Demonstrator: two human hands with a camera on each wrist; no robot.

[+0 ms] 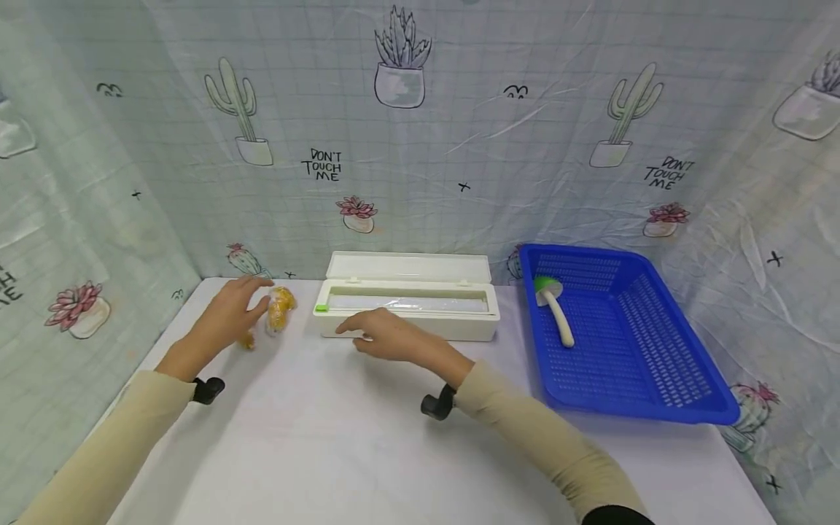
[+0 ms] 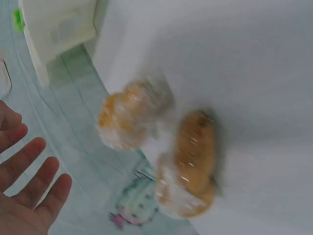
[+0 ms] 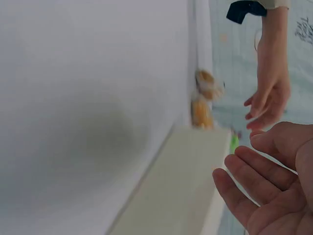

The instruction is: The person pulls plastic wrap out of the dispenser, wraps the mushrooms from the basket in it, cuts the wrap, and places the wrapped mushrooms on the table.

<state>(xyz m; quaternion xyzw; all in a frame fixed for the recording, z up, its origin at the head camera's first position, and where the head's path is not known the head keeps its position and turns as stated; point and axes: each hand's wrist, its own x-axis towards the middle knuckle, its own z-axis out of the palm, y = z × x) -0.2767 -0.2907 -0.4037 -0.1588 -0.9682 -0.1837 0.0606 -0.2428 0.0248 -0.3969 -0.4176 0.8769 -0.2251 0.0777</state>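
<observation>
Two bundles in clear plastic wrap lie at the table's left back: a yellow-orange one (image 1: 281,309) and a browner one (image 2: 194,152), which the left hand mostly covers in the head view. Above and beside them hovers my left hand (image 1: 231,310), fingers loosely extended and holding nothing. My right hand (image 1: 383,335) is in front of a white cling-film dispenser box (image 1: 410,328), its fingers relaxed and nothing in them. The dispenser's lid (image 1: 408,267) stands raised, with a roll of clear film (image 1: 413,302) inside and a green slider (image 1: 321,308) at the left end.
A blue plastic basket (image 1: 630,408) stands on the right of the white-covered table (image 1: 328,452). Inside it lies a wrapped-looking white-handled thing with a green top (image 1: 556,310). A curtain printed with cacti (image 1: 459,146) hangs behind and at both sides.
</observation>
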